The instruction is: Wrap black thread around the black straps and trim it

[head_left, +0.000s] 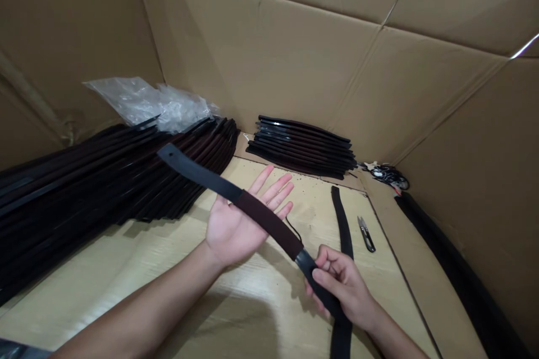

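My left hand (240, 224) lies palm up with its fingers spread, and a black strap with a dark brown fabric sleeve (269, 221) rests across the palm. My right hand (343, 286) pinches the strap's lower black end between thumb and fingers. The strap's upper end, with a small hole, sticks out to the upper left. A second black strap (342, 230) lies lengthwise on the table and passes beneath my right hand. Just to its right lie small black-handled thread snips (366, 234).
Both stacks of similar straps, a large one (113, 179) and a smaller one (301, 146), sit on the light wood table (168, 275). Behind them are a crumpled plastic bag (147, 104) and tangled cords (385, 175). Cardboard walls (261, 50) surround the table, with a long black strip (458, 269) at right.
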Available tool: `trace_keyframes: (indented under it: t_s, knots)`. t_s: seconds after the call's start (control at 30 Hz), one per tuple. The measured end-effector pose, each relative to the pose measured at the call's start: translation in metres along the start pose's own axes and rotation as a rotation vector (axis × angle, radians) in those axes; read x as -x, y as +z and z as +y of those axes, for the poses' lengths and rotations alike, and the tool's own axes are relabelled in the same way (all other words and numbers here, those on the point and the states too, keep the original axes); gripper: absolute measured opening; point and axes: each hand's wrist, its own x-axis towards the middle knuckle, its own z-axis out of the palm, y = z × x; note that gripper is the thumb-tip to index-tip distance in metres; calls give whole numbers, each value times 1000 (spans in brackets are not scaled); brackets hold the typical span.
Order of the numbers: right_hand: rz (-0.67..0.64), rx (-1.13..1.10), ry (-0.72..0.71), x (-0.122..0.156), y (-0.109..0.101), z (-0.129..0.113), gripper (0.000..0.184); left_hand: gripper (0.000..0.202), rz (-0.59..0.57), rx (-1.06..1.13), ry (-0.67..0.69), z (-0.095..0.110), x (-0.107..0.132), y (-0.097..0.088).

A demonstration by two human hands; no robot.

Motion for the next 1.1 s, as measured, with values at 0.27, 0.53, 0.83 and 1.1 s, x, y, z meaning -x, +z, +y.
trace_keyframes:
  t_s: [0.27,0.53,0.83,1.1]
  knots:
    - [175,21,-94,-2,-5,-11,43,95,60,44,-8,0,-1,0]
    - [92,-33,-51,0,-8,-11,42,92,57,39,-17,0,0,2]
    - [-254,-11,141,7,16,17,39,92,84,-13,12,0,-2,2]
    - [52,-19,-51,2,2,-4,39,87,77,11,-16,-1,1,3]
